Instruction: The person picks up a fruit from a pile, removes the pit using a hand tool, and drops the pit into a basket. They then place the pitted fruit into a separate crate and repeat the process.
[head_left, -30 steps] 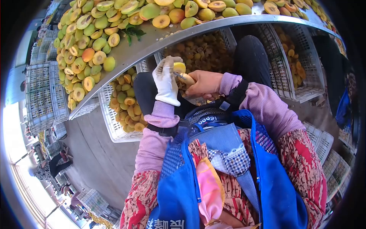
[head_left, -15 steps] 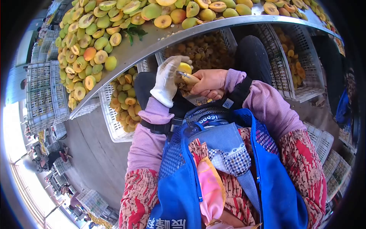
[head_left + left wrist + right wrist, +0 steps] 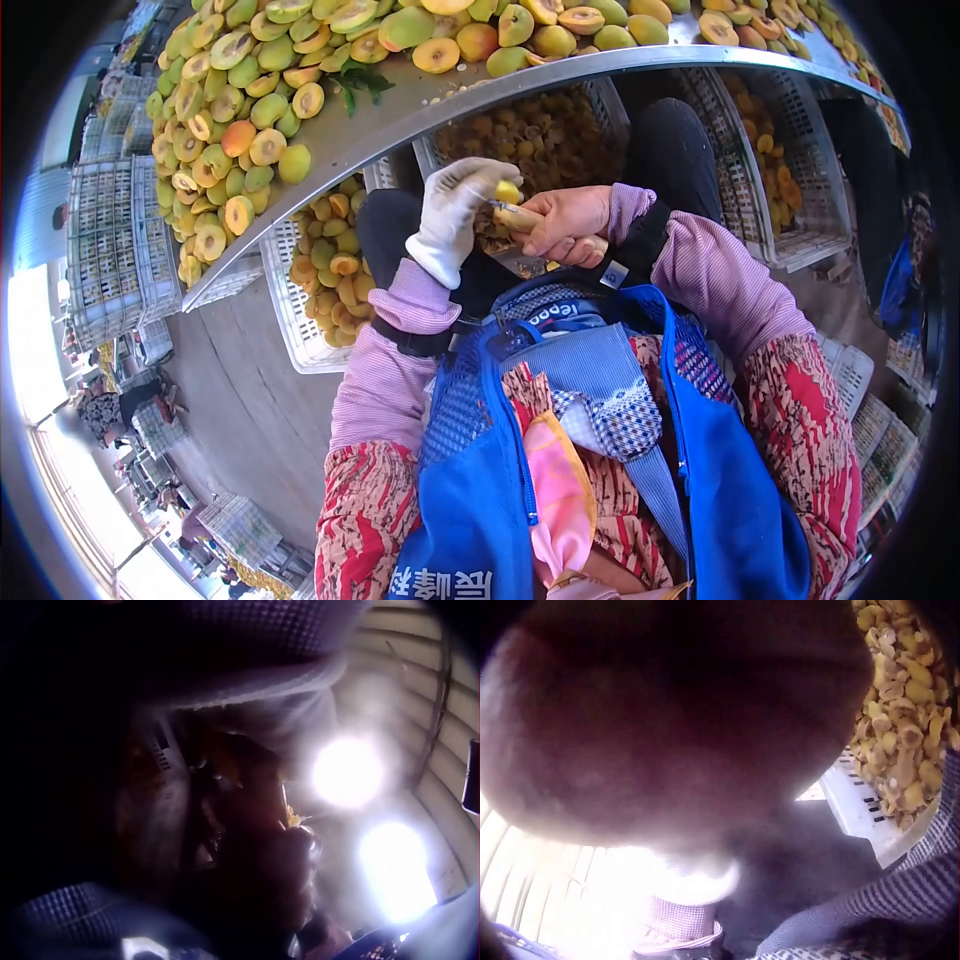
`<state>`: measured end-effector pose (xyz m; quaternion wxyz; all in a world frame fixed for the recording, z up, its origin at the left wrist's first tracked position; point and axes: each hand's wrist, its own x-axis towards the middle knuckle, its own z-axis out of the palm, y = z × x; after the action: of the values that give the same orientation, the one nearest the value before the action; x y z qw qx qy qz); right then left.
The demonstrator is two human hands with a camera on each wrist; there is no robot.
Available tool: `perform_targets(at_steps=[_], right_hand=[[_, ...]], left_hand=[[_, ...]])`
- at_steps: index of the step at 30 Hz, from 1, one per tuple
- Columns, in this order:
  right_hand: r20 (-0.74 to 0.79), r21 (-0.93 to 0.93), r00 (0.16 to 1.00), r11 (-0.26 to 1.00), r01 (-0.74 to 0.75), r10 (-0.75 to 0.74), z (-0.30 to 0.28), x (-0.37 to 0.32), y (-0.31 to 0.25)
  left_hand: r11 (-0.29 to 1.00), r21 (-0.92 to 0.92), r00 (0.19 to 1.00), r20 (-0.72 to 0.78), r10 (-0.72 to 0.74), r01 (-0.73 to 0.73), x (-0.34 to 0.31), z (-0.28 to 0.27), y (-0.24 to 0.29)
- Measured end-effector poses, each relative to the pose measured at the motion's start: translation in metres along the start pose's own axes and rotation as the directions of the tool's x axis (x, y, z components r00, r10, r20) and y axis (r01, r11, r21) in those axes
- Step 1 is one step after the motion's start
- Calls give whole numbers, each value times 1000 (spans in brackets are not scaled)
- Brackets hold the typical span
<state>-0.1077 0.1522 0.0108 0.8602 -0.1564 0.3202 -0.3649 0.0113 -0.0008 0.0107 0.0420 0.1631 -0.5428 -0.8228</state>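
Observation:
My left hand (image 3: 452, 215), in a white glove, holds a yellow fruit (image 3: 508, 190) that looks like an apricot or plum, mostly covered by the fingers. Bare-skinned, my right hand (image 3: 572, 222) grips a small tool by its pale wooden handle (image 3: 516, 216). The tool's metal end meets the fruit between the two hands; its exact shape is hidden. Below them is a crate (image 3: 430, 160) of fruit scraps, whose pieces (image 3: 904, 712) also show in the right wrist view. The left wrist view is dark, with fingers dim near its middle.
A metal table (image 3: 400, 105) heaped with halved green-yellow fruit (image 3: 250, 110) curves ahead. To the left stands a white crate (image 3: 290, 320) of fruit halves (image 3: 330, 265); another crate (image 3: 815, 200) stands at the right. My knees flank the scrap crate.
Both hands have shifted slightly rightward in the head view, keeping their grips. Less of the fruit shows now beside the gloved fingers.

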Motion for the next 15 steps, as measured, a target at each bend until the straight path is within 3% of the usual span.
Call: perform_targets(at_steps=[1,4,5,8,10,12,13,15], right_hand=[[7,13,1000,999,29,-29,-1,1,2],[-1,58,998,996,68,-68,1,2,2],[-20,95,997,993,74,-72,3,0,3],[62,241,990,964,111,-129,10,-1,9],[76,268,987,956,118,-144,10,1,11],[-16,205,994,972,111,-110,13,0,11],[-12,200,994,974,109,-109,16,0,9],[-226,-68,969,993,91,-105,23,0,5]], left_hand=[[991,-132,1000,-12,-11,9,-2,3,0],[996,-57,996,-54,69,-72,-1,6,-5],[988,12,987,-51,155,-154,-1,8,-7],[987,-84,990,8,141,-139,-3,8,-4],[981,-129,989,-32,142,-145,-4,15,-8],[959,-278,974,-228,-13,-52,-4,20,-12],[971,-239,967,-250,-50,-11,-3,20,-13],[955,-296,950,-304,-74,-20,1,20,-19]])
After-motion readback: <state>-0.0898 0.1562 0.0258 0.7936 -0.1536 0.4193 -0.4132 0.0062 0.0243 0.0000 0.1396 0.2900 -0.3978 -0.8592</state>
